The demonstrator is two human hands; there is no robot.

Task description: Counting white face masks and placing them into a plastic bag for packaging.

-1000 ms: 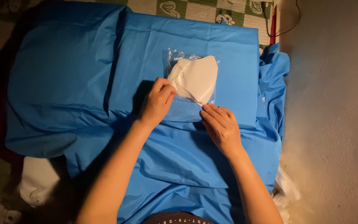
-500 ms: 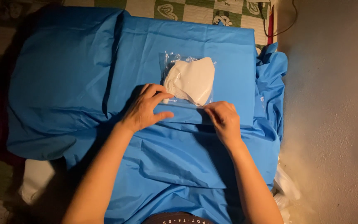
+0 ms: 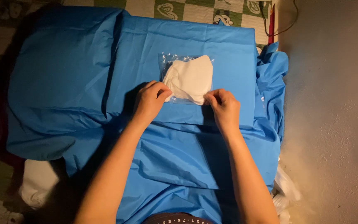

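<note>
Both hands sit at the near edge of one clear bag (image 3: 186, 79), which lies flat on the folded blue cloth (image 3: 83, 83), near its middle. The left hand (image 3: 150, 101) is curled, fingers pinching the bag's near left corner; the right hand (image 3: 224, 107) is closed the same way on the near right corner. Gripped at both corners like that, the bag seems held square and taut against the cloth. Inside is one white folded piece (image 3: 191, 78). I count two hands, one bag, one blue cloth spread wide, and a bare grey floor (image 3: 332, 103) to the right.
</note>
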